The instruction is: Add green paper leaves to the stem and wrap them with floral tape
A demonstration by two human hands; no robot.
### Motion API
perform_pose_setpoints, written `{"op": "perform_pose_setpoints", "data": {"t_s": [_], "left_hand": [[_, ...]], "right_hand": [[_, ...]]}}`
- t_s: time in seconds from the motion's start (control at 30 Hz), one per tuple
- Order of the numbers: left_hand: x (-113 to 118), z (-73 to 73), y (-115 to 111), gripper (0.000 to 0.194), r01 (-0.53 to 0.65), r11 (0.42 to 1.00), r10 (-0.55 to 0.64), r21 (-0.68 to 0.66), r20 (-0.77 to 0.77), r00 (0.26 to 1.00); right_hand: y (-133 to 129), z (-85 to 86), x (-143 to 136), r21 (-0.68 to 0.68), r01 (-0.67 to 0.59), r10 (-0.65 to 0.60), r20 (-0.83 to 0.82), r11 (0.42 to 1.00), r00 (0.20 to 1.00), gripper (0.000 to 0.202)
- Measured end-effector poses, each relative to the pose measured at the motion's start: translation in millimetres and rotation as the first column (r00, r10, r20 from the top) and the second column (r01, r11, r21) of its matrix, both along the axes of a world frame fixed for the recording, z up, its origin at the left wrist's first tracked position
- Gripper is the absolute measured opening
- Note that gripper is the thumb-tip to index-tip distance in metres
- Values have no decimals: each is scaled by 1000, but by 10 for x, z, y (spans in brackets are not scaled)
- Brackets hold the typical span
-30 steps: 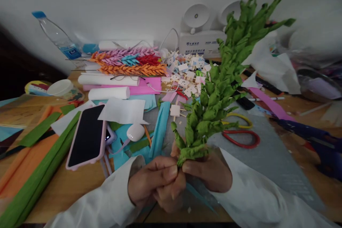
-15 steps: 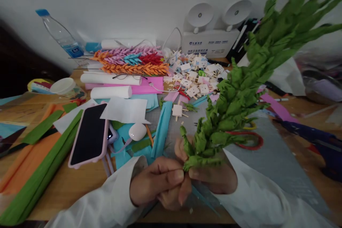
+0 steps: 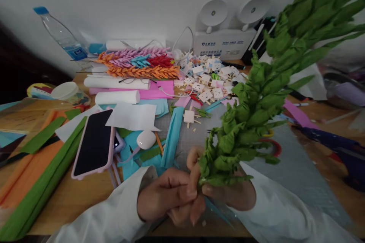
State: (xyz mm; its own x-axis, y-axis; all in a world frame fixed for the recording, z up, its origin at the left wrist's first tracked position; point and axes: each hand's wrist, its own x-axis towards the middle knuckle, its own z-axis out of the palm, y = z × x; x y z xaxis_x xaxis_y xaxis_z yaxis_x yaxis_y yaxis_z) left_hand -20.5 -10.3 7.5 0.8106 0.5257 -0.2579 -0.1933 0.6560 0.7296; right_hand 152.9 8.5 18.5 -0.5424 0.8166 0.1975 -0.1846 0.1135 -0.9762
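Observation:
A long green crepe-paper leaf spray (image 3: pixel 245 121) slants from the bottom centre to the top right corner. Its lower end is between my two hands. My left hand (image 3: pixel 168 195) is closed, thumb and fingertips pinched at the base of the spray. My right hand (image 3: pixel 232 193) is closed around the same lower end, partly covered by the leaves. The fingertips of both hands touch there. Both wrists are in white sleeves. Beneath the spray lies a grey cutting mat (image 3: pixel 291 167), with red-handled scissors (image 3: pixel 276 148) partly hidden by leaves.
Left are a phone (image 3: pixel 93 144), green paper strips (image 3: pixel 42 186) and a water bottle (image 3: pixel 61 34). Behind lie colourful paper sprays (image 3: pixel 142 64) and a pile of small white cards (image 3: pixel 205 79). A blue glue gun (image 3: pixel 336 140) rests at the right, a twin-lamp unit (image 3: pixel 225 43) at the back.
The green spray has turned slightly, its upper part shifting right and nearer the camera. More of my right hand's fingers show behind its base. Both hands keep their hold.

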Motion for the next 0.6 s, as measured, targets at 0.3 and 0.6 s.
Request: {"op": "perform_pose_setpoints", "data": {"t_s": [0.3, 0.6], "left_hand": [[-8, 34, 11, 51, 21, 999, -20, 29, -25, 999], [8, 9, 13, 46, 16, 999, -14, -45, 50, 999]], "right_hand": [[-52, -152, -56, -191, 7, -41, -176, 981, 983, 28], [-32, -94, -23, -210, -58, 30, -131, 976, 991, 33]]}}
